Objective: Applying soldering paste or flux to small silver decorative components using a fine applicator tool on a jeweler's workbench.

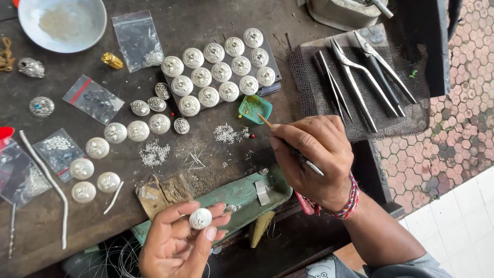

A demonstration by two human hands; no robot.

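Note:
My left hand (pixel 177 242) holds a round white domed ornament (pixel 200 219) between thumb and fingertips, low over the workbench edge. My right hand (pixel 316 159) grips a thin brush (pixel 267 122) like a pen, its tip dipped toward a small green dish (pixel 254 108). A dark tray (pixel 274 82) above holds several similar white ornaments (pixel 221 72) in rows. More of these white ornaments (pixel 138 131) lie loose on the dark bench at left, beside small heaps of tiny silver bits (pixel 154 153).
Pliers, tweezers and snips (pixel 360 72) rest on a dark mesh pad (pixel 319 98) at right. A white bowl (pixel 62 23), small plastic bags (pixel 136 38), a bent silver rod (pixel 51 185) and a green trough (pixel 242 195) lie around. Tiled floor lies at far right.

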